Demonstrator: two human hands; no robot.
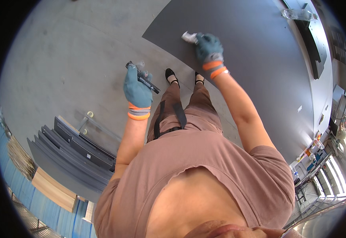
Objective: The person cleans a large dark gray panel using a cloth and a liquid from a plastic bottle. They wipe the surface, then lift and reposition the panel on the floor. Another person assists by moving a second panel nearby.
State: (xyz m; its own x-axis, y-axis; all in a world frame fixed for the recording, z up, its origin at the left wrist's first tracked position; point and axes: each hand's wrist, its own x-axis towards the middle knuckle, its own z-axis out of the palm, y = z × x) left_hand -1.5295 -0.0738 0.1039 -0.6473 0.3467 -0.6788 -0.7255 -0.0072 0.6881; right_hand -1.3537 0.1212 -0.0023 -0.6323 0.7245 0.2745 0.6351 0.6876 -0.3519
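Note:
My left hand (138, 90), in a blue-grey work glove with an orange cuff, is closed around a black pen-shaped object (149, 85) that looks like a marker. A small pale, crumpled-looking bit (140, 66) shows by its fingers; I cannot make out what it is. My right hand (209, 49), gloved the same way, grips a crumpled white cloth or tissue (189, 37) over the near left part of a large dark grey panel (256, 67). The cloth appears to touch the panel's surface. Slight blur softens the right hand.
On the panel's far right side lie a clear plastic bottle (299, 15) and a black strip-like part (311, 47). Several dark panels (68, 154) are stacked at lower left, near wooden boards (54, 189). Grey concrete floor (69, 55) extends to my left.

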